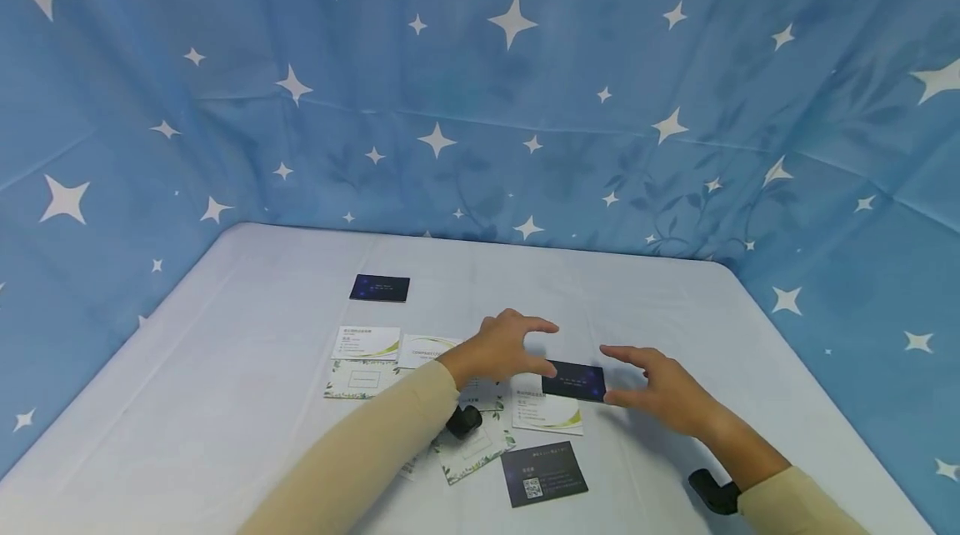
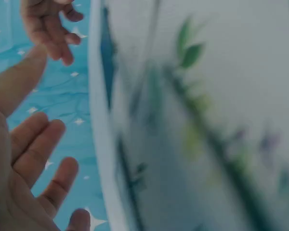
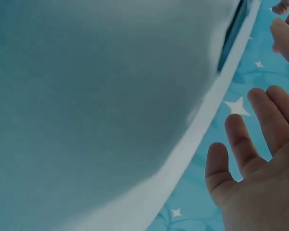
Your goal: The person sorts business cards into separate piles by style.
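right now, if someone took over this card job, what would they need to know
Left hand: open, thumb at the left end of the dark rectangular business card, no grip.
Right hand: open, fingertips near the card's right end; contact unclear.
That card lies partly over a white card with a green swoosh. More white and leaf-print cards lie to the left, a dark grey QR-code card in front, and another dark card far back.
Done: nothing lifted.
Left: probably gripping the dark card.

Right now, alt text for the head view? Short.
Two hands, the left hand and the right hand, flank a dark card at its ends above a white table. More cards, white and dark, lie scattered around; a blue star-print cloth hangs behind.
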Tool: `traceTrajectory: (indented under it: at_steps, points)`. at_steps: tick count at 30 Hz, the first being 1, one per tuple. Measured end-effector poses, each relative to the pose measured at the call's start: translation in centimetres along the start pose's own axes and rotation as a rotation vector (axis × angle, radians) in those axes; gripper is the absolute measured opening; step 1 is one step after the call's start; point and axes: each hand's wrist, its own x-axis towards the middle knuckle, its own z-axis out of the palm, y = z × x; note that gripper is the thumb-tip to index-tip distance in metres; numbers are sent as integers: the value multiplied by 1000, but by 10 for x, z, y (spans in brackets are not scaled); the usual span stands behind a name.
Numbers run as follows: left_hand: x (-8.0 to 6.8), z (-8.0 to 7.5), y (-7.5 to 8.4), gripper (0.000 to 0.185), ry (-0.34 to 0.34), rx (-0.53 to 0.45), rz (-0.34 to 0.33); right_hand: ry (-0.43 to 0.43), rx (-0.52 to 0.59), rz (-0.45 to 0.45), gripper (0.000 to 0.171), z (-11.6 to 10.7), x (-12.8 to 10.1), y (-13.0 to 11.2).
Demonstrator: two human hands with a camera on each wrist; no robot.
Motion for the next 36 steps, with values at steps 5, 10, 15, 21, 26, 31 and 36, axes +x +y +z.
traceTrajectory:
  at_steps: [5, 10, 15, 21, 26, 31, 36]
  points:
    - [9, 13, 2, 63, -39, 159, -28, -44, -40, 72, 73, 7, 4, 7]
    - [9, 15, 3, 61, -48, 208, -33, -77, -97, 99, 75, 10, 7, 4]
    - [9, 16, 5, 58, -47, 210, -46, -78, -121, 107, 68, 13, 7, 3]
    - [9, 17, 5, 56, -48, 241, -30, -56, -127, 116, 62, 15, 10, 2]
    - [10, 17, 4, 56, -51, 219, -26, -42, -116, 106, 60, 15, 12, 2]
    - [9, 16, 4, 54, -51, 214, -20, -13, -76, 94, 58, 13, 11, 0]
    - [9, 12, 3, 50, -31, 210, -11, 32, -76, 40, 55, 9, 13, -3]
